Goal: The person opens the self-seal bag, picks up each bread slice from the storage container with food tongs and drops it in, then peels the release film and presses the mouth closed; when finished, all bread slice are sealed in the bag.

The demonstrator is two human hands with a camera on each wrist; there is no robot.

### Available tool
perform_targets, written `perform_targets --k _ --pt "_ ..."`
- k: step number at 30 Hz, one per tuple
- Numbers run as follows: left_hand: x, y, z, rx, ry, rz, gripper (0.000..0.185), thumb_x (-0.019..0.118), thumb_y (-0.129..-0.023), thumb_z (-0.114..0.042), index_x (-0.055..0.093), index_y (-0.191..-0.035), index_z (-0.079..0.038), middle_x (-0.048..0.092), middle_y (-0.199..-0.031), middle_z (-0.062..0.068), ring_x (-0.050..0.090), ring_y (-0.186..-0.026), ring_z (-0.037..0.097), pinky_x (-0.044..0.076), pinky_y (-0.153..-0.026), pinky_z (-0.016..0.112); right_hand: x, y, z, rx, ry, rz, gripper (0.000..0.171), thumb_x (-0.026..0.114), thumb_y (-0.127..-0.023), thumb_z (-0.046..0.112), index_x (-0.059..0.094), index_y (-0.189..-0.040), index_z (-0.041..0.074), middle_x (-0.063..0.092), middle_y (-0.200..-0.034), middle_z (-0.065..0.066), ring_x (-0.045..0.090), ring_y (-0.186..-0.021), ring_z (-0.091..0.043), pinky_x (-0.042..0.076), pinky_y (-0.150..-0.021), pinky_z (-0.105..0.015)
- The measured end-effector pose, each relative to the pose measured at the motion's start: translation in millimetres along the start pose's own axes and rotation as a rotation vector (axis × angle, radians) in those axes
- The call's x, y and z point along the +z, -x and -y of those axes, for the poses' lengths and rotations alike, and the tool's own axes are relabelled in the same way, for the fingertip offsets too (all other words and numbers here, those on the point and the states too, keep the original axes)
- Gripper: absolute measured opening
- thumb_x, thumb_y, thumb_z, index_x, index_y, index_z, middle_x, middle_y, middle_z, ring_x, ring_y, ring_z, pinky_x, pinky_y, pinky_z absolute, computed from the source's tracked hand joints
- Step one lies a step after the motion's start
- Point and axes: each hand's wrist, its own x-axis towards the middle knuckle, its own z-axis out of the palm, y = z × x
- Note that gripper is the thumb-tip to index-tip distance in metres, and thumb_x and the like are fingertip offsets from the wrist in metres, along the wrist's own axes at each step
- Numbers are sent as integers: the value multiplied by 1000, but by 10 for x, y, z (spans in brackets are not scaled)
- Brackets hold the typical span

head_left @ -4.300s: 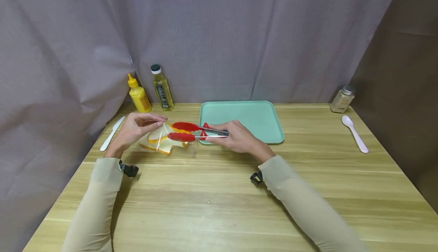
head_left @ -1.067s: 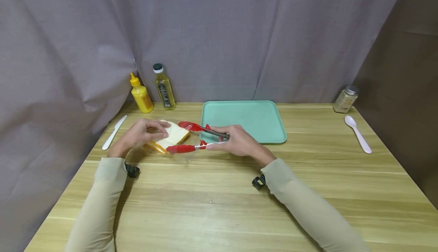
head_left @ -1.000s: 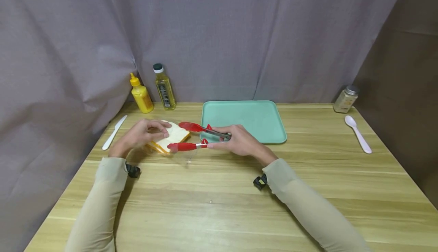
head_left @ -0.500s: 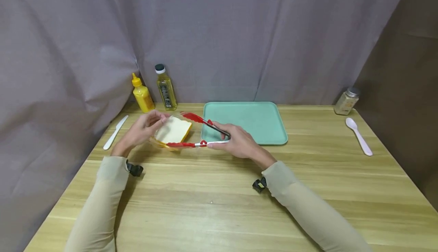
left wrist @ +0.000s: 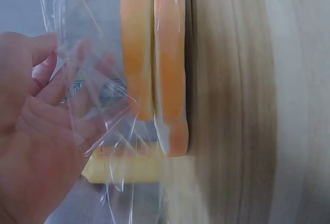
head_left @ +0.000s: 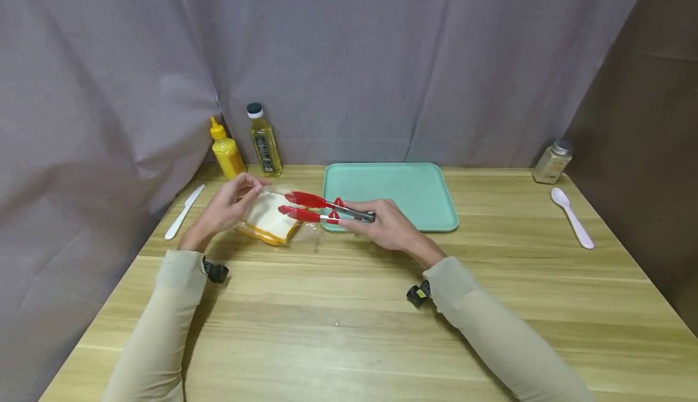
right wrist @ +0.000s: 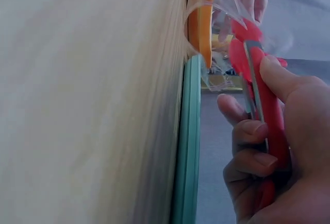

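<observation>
While the left hand (head_left: 226,208) pinches the bag (left wrist: 93,80) open for access, the right hand (head_left: 382,226) squeezes the tongs (head_left: 311,207) nearly closed over the bread (head_left: 267,223), just left of the tray (head_left: 414,187).

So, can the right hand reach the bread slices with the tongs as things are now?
Probably yes. The right hand grips the red tongs, whose tips already lie over the bread slices, while the left hand holds the clear bag open.
</observation>
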Motion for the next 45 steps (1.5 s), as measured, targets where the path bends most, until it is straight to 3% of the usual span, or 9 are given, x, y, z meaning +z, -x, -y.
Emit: perform_targets --k 7,16,21,26,30,35,38,41,45 --pt "-13 -1 -24 -22 -13 -27 31 53 -115 -21 54 -127 7 62 -152 25 53 -148 48 40 -127 61 -118 101 -24 -13 68 -51 48 77 -100 52 70 -143 33 76 -136 -1 42 -52 -10 38 -48 -27" --pt "15 10 -71 -49 -19 -13 29 56 -114 -22 56 -125 4 64 -151 21 59 -144 40 48 -123 49 -540 481 -212 64 93 -162 58 78 -98 55 67 -148 27 79 -115 -2 54 -64 -16 44 -53 -28" --pt "15 27 -77 -43 -60 -35 29 55 -115 -21 56 -126 5 66 -145 24 63 -139 43 51 -120 51 -858 759 -387 139 163 -234 73 75 -100 56 54 -160 19 68 -90 -8 49 -61 -14 44 -53 -28" --pt "-9 40 -76 -41 -94 -78 30 54 -115 -19 56 -129 7 68 -139 26 67 -130 45 57 -107 22 -1156 1024 -597 187 197 -280 76 65 -107 53 42 -167 13 62 -90 -11 55 -64 -16 48 -54 -29" --pt "-21 41 -75 -23 -105 -110 30 54 -115 -18 56 -129 9 69 -135 29 68 -125 46 53 -98 8 -1372 1203 -767 219 233 -305 63 60 -110 52 50 -158 12 64 -90 -13 58 -67 -17 49 -54 -30" --pt "-63 55 -73 -37 -172 -149 33 55 -115 -22 58 -129 7 71 -133 28 70 -125 45 60 -110 40 -1611 1388 -980 282 296 -338 45 57 -111 51 56 -122 8 61 -83 -11 55 -65 -18 45 -52 -31" --pt "-82 59 -87 -41 -207 -165 33 56 -115 -24 59 -127 6 72 -133 28 70 -126 46 56 -111 55 -1728 1486 -1091 357 313 -348 51 54 -111 55 53 -124 5 57 -85 -11 54 -70 -23 42 -54 -33" --pt "-85 60 -105 -35 -240 -179 32 57 -114 -24 60 -125 5 73 -132 27 71 -125 47 57 -109 57 -1824 1558 -1189 402 324 -344 58 51 -112 54 51 -133 0 52 -88 -12 53 -80 -30 40 -60 -33" --pt "-82 53 -114 -28 -247 -186 32 56 -114 -23 60 -124 6 73 -130 29 71 -125 49 57 -109 58 -1898 1612 -1285 413 335 -347 55 51 -113 51 53 -126 -2 49 -87 -11 52 -87 -33 39 -64 -32"
